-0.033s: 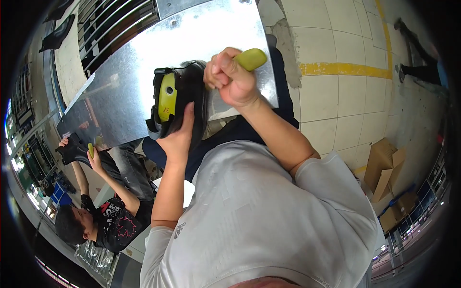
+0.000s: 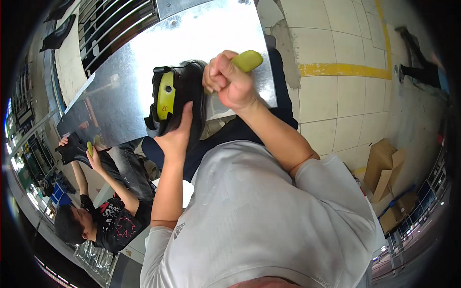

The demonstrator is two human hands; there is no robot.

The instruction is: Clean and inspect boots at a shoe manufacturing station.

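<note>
A black shoe [image 2: 188, 91] with a yellow-green shoe last [image 2: 166, 96] inside it is held over the near edge of the metal table [image 2: 129, 105]. My left hand [image 2: 178, 133] grips the shoe from below, its thumb along the side and its fingers hidden beneath. In my right hand [image 2: 230, 79], closed in a fist just right of the shoe, is a rounded yellow-green piece [image 2: 249, 61] that sticks out past the thumb side. Whether its hidden lower end touches the shoe, I cannot tell.
At the left a co-worker [image 2: 103, 221] holds a black shoe [image 2: 76, 150] and a similar yellow-green piece [image 2: 90, 149]. Metal bars [image 2: 115, 24] run beyond the table. Cardboard boxes [image 2: 384, 168] sit on the tiled floor at right; another person's legs [image 2: 418, 62] show farther off.
My right hand and the yellow-green piece have shifted slightly left. The shoe in my left hand has moved or tilted only a little.
</note>
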